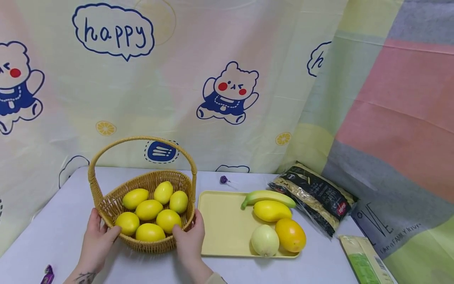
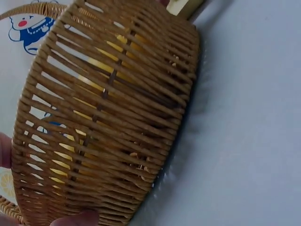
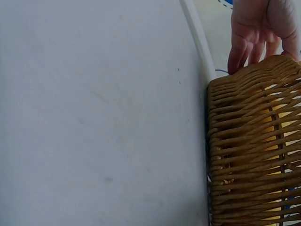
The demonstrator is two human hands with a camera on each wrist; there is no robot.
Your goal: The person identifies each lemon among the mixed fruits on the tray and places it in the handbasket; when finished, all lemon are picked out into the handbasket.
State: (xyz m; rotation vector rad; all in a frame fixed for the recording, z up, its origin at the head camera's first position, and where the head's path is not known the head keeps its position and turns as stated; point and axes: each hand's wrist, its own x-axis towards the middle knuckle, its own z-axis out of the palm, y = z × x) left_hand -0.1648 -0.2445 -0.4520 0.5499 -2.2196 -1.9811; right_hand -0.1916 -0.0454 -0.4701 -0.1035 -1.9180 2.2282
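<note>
A woven wicker basket with a tall arched handle holds several yellow lemons. My left hand grips its left side, thumb over the rim and fingers round the outside wall. On the opposite side my right hand holds it the same way, with the thumb by the front-right lemon. In the left wrist view, the woven wall fills much of the frame and yellow shows through its gaps. The right wrist view shows my left hand against the basket's far side.
Right of the basket lies a yellow tray bearing a banana, a yellow mango, an orange-yellow fruit and a pale round one. Beyond are a pasta bag, a green-and-beige packet, a lollipop and a purple-wrapped candy.
</note>
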